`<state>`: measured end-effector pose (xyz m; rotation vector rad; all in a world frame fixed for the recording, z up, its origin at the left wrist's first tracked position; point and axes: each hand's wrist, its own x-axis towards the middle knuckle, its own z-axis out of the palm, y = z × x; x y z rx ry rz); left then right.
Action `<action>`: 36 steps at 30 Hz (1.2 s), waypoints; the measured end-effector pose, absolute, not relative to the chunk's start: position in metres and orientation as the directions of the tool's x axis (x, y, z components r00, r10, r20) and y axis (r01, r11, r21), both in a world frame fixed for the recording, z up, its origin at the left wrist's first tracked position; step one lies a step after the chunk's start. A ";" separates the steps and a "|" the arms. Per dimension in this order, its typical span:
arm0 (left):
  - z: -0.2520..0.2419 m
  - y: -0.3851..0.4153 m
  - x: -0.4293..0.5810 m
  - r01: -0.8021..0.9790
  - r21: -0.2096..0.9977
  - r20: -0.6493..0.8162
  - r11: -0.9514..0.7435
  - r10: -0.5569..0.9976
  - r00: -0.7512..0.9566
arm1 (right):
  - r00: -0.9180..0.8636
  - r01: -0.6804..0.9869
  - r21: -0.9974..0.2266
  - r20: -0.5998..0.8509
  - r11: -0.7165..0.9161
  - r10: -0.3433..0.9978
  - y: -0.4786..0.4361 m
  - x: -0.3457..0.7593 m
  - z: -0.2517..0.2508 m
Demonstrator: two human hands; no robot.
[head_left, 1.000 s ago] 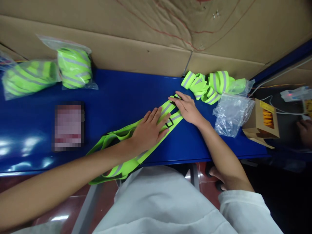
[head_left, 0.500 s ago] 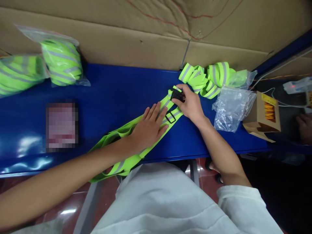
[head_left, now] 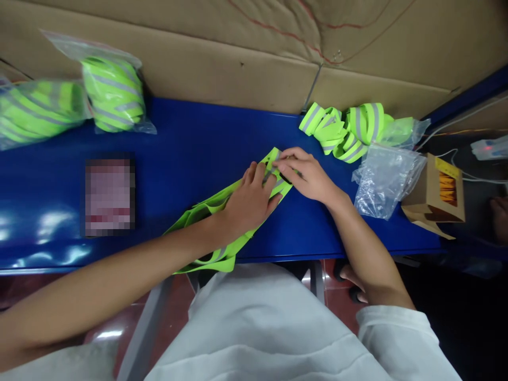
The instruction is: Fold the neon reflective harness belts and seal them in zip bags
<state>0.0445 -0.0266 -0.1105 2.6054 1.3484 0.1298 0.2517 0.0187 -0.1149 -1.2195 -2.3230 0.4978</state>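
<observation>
A yellow-green reflective strap point(head_left: 242, 243) with grey stripes lies in several long layers across the blue table, its near end hanging over the front edge. My left hand point(head_left: 252, 198) is on top of the layers near their far end, its fingers bent over one edge and the thumb along the other. At the folded far tip, my right hand point(head_left: 304, 172) has its fingers closed on the strap. A piece of the black buckle point(head_left: 286, 178) shows under those fingers; most of it is hidden.
Two clear bags of rolled straps point(head_left: 113, 98) stand at the back left, behind a blurred-out rectangular object point(head_left: 110, 196). Loose rolled straps point(head_left: 345, 129), an empty-looking plastic bag point(head_left: 381, 177) and a cardboard box point(head_left: 440, 188) are at the right. Another person's hand shows at the far right edge.
My right hand has turned palm-down over the strap's tip, covering the buckle and the slider that showed before. My left fingers have gone from flat to bent. The view has shifted slightly.
</observation>
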 end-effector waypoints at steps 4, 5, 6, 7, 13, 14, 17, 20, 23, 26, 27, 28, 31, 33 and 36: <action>-0.108 -0.027 0.042 0.811 0.166 -0.021 -0.560 0.821 0.571 | -0.295 0.821 -0.432 0.239 0.373 0.925 0.023 0.252 -0.126; -0.109 -0.028 0.041 0.809 0.160 -0.012 -0.566 0.818 0.574 | -0.239 0.858 -0.404 0.232 0.317 0.943 0.024 0.252 -0.128; -0.109 -0.028 0.041 0.805 0.159 0.000 -0.572 0.815 0.579 | -0.206 0.876 -0.394 0.215 0.278 0.955 0.025 0.253 -0.131; -0.110 -0.028 0.040 0.798 0.163 0.009 -0.580 0.810 0.586 | -0.197 0.877 -0.404 0.193 0.261 0.961 0.026 0.253 -0.132; -0.105 -0.029 0.041 0.775 0.145 -0.007 -0.615 0.783 0.622 | -0.161 0.776 -0.605 0.080 0.176 0.984 0.028 0.253 -0.125; -0.102 -0.029 0.043 0.775 0.138 -0.019 -0.617 0.781 0.625 | -0.148 0.752 -0.643 0.054 0.148 0.987 0.028 0.254 -0.124; -0.096 -0.027 0.050 0.773 0.129 -0.075 -0.621 0.771 0.632 | -0.119 0.693 -0.714 0.020 0.098 0.993 0.030 0.256 -0.123; -0.091 -0.025 0.054 0.791 0.110 -0.160 -0.602 0.774 0.612 | -0.144 0.717 -0.672 0.115 0.184 0.983 0.033 0.262 -0.123; -0.088 -0.025 0.053 0.827 0.087 -0.231 -0.555 0.797 0.558 | -0.169 0.796 -0.533 0.259 0.287 0.951 0.033 0.268 -0.121; -0.088 -0.025 0.048 0.825 0.092 -0.240 -0.557 0.792 0.561 | -0.165 0.856 -0.417 0.341 0.306 0.926 0.027 0.266 -0.116; -0.089 -0.025 0.047 0.820 0.098 -0.230 -0.564 0.789 0.570 | -0.167 0.876 -0.373 0.359 0.305 0.918 0.024 0.263 -0.115; -0.090 -0.026 0.045 0.813 0.104 -0.218 -0.572 0.785 0.580 | -0.172 0.898 -0.320 0.373 0.301 0.912 0.021 0.259 -0.113; -0.095 -0.027 0.041 0.785 0.128 -0.164 -0.606 0.768 0.619 | -0.235 0.945 -0.131 0.372 0.301 0.898 0.012 0.244 -0.110; -0.099 -0.030 0.040 0.775 0.128 -0.107 -0.619 0.768 0.631 | -0.326 0.935 -0.025 0.336 0.355 0.883 0.009 0.234 -0.112; -0.103 -0.036 0.040 0.786 0.108 -0.025 -0.609 0.789 0.614 | -0.453 0.879 -0.017 0.284 0.477 0.845 0.008 0.228 -0.115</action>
